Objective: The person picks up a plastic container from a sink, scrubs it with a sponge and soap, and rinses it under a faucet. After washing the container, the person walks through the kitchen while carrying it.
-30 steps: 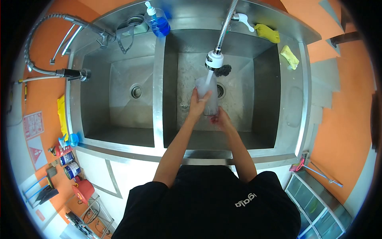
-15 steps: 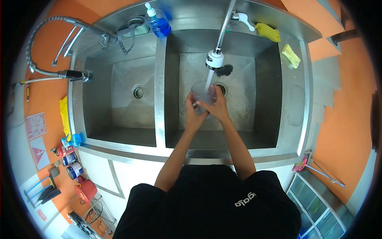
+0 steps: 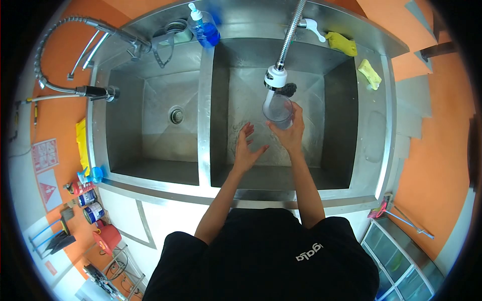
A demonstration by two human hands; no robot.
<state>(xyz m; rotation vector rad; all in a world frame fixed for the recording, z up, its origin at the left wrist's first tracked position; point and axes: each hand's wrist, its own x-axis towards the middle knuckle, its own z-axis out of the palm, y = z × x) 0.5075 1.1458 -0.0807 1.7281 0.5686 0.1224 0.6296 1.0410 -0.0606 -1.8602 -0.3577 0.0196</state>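
Note:
My right hand is wrapped round a clear cup over the right sink basin. Water streams from the white faucet head at the cup's left rim. To the left of the cup, my left hand is apart from it, with thumb and fingers spread and nothing in them. A dark scouring pad lies on the basin floor behind the cup, partly hidden. The basin's drain is hidden from view.
A blue soap bottle stands behind the divider. Yellow sponges and a yellow cloth-like item lie on the right ledge. The left basin has a drain, with a second spring faucet at its left.
My left hand has let go of the cup and moved down-left, opening. My right hand has carried the cup to the right, so the stream now meets its left edge.

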